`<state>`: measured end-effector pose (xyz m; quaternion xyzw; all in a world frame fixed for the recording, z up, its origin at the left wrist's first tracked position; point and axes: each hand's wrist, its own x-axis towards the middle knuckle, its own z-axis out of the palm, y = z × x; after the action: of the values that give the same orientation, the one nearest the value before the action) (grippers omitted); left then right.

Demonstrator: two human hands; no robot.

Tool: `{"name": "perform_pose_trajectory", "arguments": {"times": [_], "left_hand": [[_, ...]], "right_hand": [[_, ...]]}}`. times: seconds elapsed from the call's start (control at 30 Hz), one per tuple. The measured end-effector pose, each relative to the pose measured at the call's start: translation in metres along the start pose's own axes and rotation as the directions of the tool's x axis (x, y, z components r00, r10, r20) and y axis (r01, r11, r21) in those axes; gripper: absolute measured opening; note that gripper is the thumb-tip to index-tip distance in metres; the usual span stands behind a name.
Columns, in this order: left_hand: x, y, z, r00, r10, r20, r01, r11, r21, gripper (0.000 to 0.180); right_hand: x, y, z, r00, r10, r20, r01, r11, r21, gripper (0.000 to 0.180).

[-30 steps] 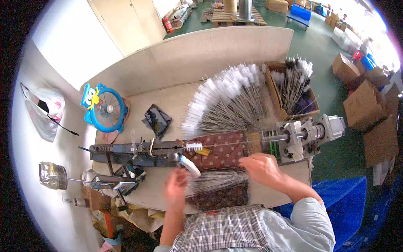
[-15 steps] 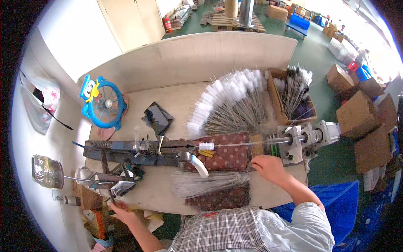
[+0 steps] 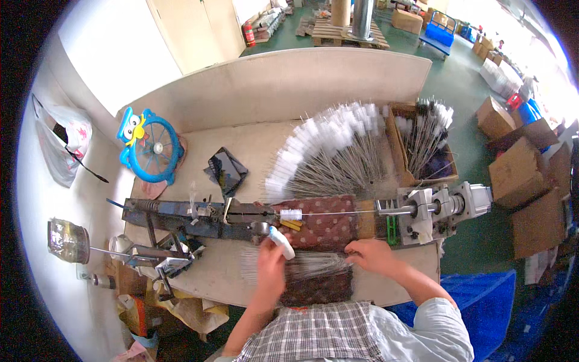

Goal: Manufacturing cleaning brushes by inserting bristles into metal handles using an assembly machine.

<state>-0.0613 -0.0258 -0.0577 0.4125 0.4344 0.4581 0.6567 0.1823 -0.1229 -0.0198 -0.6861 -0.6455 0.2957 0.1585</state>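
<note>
My left hand (image 3: 271, 263) is at the white handle (image 3: 281, 242) on the front of the bench machine (image 3: 241, 229). Motion smears its fingers, so I cannot tell whether they grip. To the right, my right hand (image 3: 373, 256) has its fingertips pinched together at the right end of a bundle of thin metal wires (image 3: 316, 265). The bundle lies across a brown dotted cloth (image 3: 319, 289). Above it, a white bristle brush piece (image 3: 291, 214) sits in the machine, and a straight wire (image 3: 338, 212) runs from it to the metal spindle (image 3: 401, 210).
White-bristled wire brushes (image 3: 325, 145) fan out at the back, beside a cardboard box (image 3: 401, 148) holding more brushes. A blue toy-like wheel (image 3: 158, 148) stands at the left, with a black pouch (image 3: 226, 172) nearby. A hand crank (image 3: 163, 289) juts out at front left. A blue bin (image 3: 482, 301) is at lower right.
My left hand has left the crank at the lower left and come across to the white handle. My right hand has shifted down and left to the wire ends. The blurred spinning wire now looks still.
</note>
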Motion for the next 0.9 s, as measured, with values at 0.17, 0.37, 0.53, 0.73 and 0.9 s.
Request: {"name": "perform_pose_trajectory", "arguments": {"times": [0.17,0.37,0.53,0.73,0.9], "left_hand": [[-0.024,0.095,0.096,0.908,-0.416,0.051,0.394,0.805,-0.443,0.027],[-0.019,0.130,0.015,0.938,-0.266,0.222,0.346,0.712,-0.611,0.043],[-0.035,0.119,0.020,0.776,-0.389,0.496,0.565,0.779,-0.272,0.035],[-0.016,0.107,0.051,0.532,-0.461,0.710,0.448,0.865,0.226,0.021],[0.025,0.043,0.135,0.673,0.355,0.649,-0.731,0.456,0.508,0.026]], "right_hand": [[-0.001,0.010,0.012,0.993,-0.114,-0.013,0.110,0.980,-0.163,0.022],[-0.009,-0.014,-0.010,0.968,-0.169,-0.185,0.098,0.935,-0.341,0.019],[-0.021,-0.036,-0.048,0.983,-0.115,-0.146,0.021,0.848,-0.529,0.017],[-0.041,-0.028,-0.140,0.771,-0.114,-0.626,-0.101,0.949,-0.297,0.025],[-0.005,-0.026,-0.123,0.810,-0.256,-0.527,0.153,0.961,-0.231,0.023]]}}
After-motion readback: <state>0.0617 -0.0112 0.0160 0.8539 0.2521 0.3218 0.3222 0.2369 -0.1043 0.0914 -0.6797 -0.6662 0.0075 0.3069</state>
